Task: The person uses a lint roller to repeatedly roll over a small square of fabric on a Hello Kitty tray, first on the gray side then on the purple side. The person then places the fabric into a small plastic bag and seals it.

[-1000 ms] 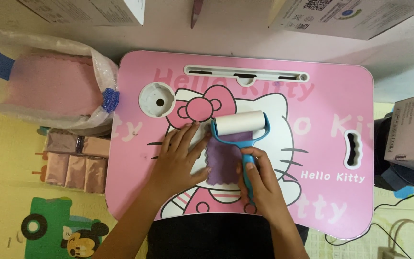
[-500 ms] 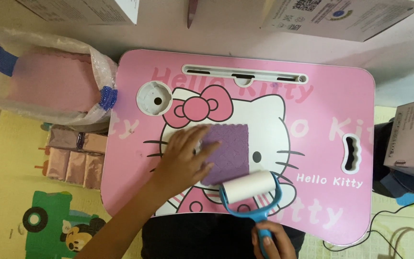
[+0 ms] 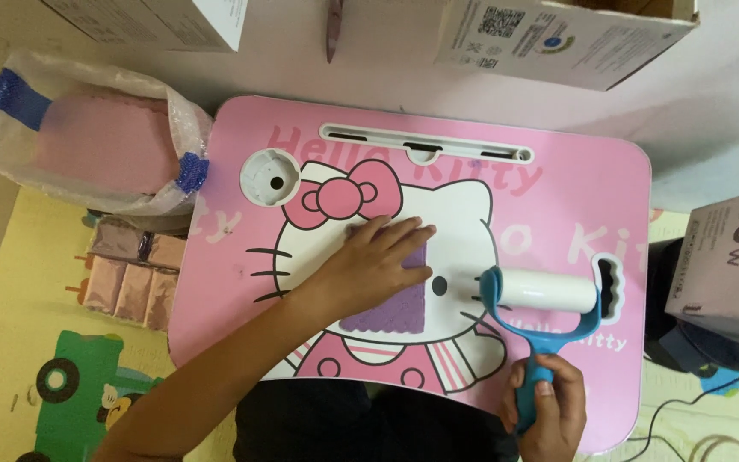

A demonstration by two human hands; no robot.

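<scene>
Right hand (image 3: 547, 404), nearest the camera at the table's front edge: fingers clenched around the blue handle of a lint roller (image 3: 547, 301). Its white drum lies crosswise on the tabletop, well right of the cloth and just beside the grip cutout (image 3: 612, 286) near the table's right edge; the drum is not touching the cloth.

Left hand (image 3: 371, 263), forearm coming in from lower left: flat, palm down, fingers spread and released, pressing on the upper part of a purple cloth square (image 3: 393, 305). It grips nothing. The cloth's lower, scalloped edge shows below the hand. The cloth lies flat near the middle of the pink lap table (image 3: 558, 197), on the white cartoon-cat print.

Farther on the table: a round cup recess (image 3: 270, 176) at upper left and a long slot (image 3: 425, 143) along the far edge.

Off the table, left: a clear plastic bag (image 3: 87, 128) holding pink cloths, with a stack of folded pinkish cloths (image 3: 130, 272) below it on a play mat (image 3: 27, 342).

Beyond and right: 3 cardboard boxes, 1 at upper left (image 3: 156, 19), 1 at upper right (image 3: 558, 34), 1 at right edge (image 3: 729, 265).
</scene>
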